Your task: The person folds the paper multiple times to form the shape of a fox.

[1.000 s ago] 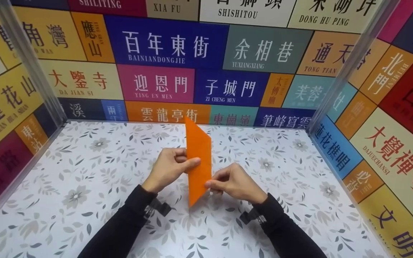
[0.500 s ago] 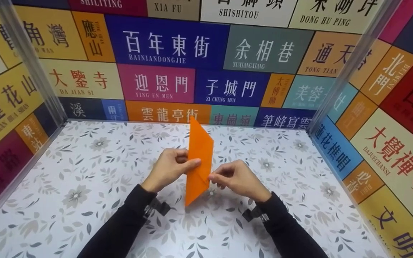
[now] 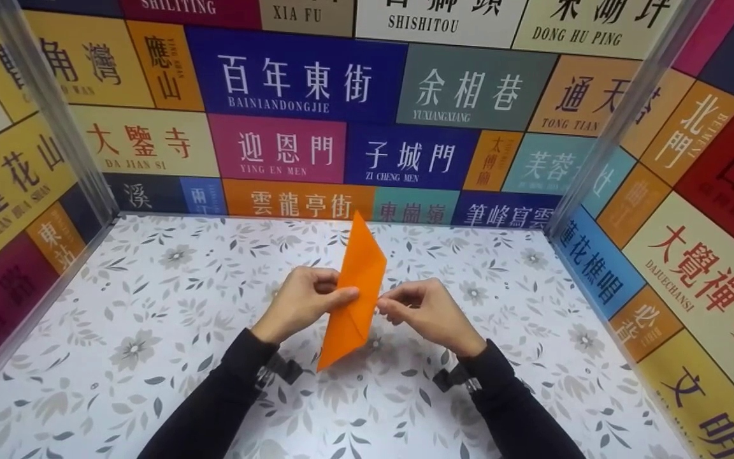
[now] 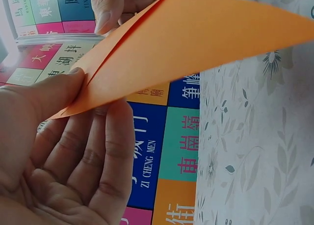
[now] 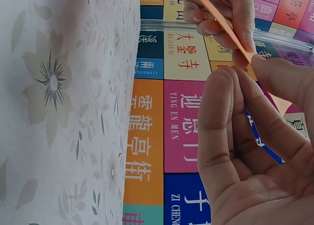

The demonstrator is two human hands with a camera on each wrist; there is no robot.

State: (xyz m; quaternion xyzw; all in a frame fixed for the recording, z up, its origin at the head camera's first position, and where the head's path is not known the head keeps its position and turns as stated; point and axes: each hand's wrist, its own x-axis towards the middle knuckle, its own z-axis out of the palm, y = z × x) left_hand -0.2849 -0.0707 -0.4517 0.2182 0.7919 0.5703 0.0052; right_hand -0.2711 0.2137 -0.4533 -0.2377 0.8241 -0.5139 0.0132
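A folded sheet of orange paper is held up in front of me, slanting, with its top point leaning right in the head view. My left hand pinches its left side, thumb on the near face and fingers behind. A folded flap shows along one edge in the left wrist view. At the paper's right edge is my right hand, thumb and forefinger tips pinching that edge. The right wrist view shows the orange paper nearly edge-on, running between that thumb and the fingers.
Below the hands spreads a white table with a grey leaf and flower pattern. A back wall of coloured panels with Chinese lettering rises behind it, and similar side walls stand left and right. Both wrists carry small dark camera mounts.
The paper has tilted, its top moving right and its bottom moving left. My right hand has shifted slightly up and right along the paper's edge; the left hand has barely moved.
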